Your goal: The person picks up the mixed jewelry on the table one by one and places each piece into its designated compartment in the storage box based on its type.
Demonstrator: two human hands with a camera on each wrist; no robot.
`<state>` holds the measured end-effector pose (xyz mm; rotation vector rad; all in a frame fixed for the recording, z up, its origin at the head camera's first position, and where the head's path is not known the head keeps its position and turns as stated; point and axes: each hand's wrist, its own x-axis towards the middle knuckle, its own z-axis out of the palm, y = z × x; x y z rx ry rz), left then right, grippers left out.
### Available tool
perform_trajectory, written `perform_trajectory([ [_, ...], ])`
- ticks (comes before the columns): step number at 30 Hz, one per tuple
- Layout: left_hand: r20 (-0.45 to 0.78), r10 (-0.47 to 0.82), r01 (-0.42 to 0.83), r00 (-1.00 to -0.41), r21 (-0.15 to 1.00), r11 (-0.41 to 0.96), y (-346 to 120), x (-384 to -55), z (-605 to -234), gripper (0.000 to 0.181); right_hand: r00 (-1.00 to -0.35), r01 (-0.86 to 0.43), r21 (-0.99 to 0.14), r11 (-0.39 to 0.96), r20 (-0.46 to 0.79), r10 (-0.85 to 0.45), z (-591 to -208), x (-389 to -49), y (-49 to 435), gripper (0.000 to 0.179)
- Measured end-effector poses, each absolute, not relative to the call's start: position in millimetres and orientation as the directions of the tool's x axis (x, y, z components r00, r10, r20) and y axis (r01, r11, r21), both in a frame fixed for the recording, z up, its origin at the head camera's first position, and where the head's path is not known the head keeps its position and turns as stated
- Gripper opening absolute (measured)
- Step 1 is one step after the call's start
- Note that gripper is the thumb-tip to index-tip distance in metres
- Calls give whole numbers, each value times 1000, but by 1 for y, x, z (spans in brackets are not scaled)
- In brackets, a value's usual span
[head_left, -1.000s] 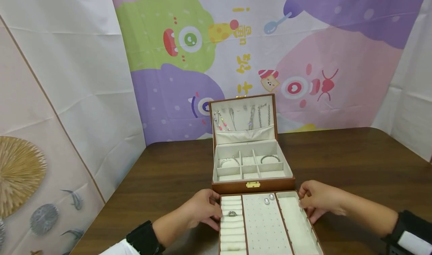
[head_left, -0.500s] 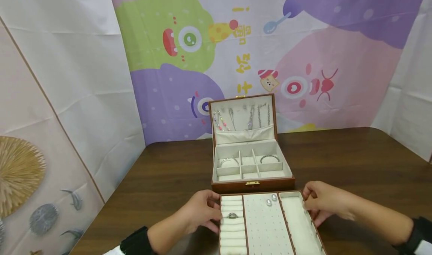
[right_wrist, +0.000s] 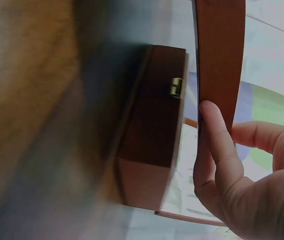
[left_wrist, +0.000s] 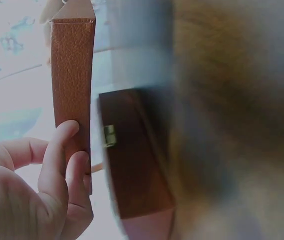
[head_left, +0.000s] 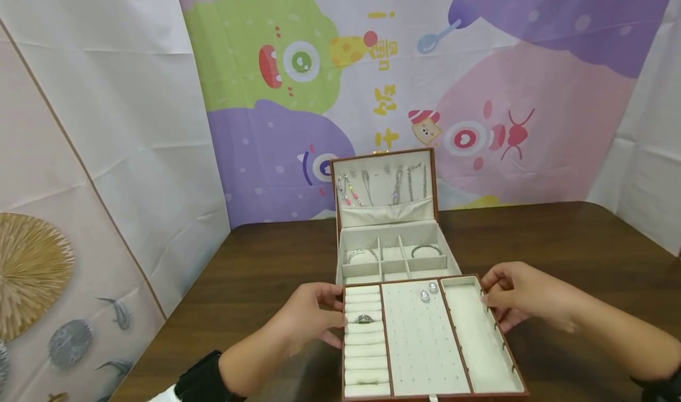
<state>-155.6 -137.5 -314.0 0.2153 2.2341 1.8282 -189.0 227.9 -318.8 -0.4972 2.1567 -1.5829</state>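
Note:
Between both hands hangs a brown jewelry tray with a cream lining, raised above the table. My left hand grips its left side near the far corner. The right hand pinches the opposite side the same way. In each wrist view, fingers press the tray's leather side. A ring sits in the roll slots on the left of the tray. Two pearl earrings are at the top of its dotted middle panel; the long right compartment has only lining showing.
Just behind the tray stands the jewelry box, lid up. Several necklaces hang inside the lid; bangles lie in the divided base. All this is over a dark wooden table, before a cartoon cloth.
Both hands have lifted the tray up and it now overlaps the front of the box and its latch in the head view. The box has stayed put.

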Motion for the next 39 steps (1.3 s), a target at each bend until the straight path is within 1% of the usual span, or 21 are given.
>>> perform_trajectory([
  [6,-42,209,11,-977,969,247,-136,-164,-297,59,-871,-82,-958,274,-65,-487,-310,-195,225,54],
  [10,-4,174,45,-985,960,276,-136,-172,-292,58,-891,-107,-951,289,-37,-452,-305,-199,221,59],
  [16,31,115,63,-993,958,279,-136,-191,-288,54,-951,-136,-920,368,18,-308,-300,-209,214,56],
  [19,28,75,48,-997,959,278,-135,-201,-286,45,-964,-159,-910,383,59,-260,-297,-216,210,51],
  [23,15,24,21,-1000,960,279,-136,-216,-282,31,-972,-163,-898,408,76,-223,-291,-229,205,47],
  [26,4,-8,1,-1000,957,290,-138,-229,-276,27,-978,-152,-891,428,72,-197,-286,-239,202,47],
  [34,27,-73,3,-997,951,309,-144,-265,-259,27,-978,-185,-887,424,125,-166,-275,-267,188,50],
  [39,-2,-82,-26,-997,954,297,-145,-285,-254,29,-988,-146,-867,476,100,-122,-269,-282,182,47],
])
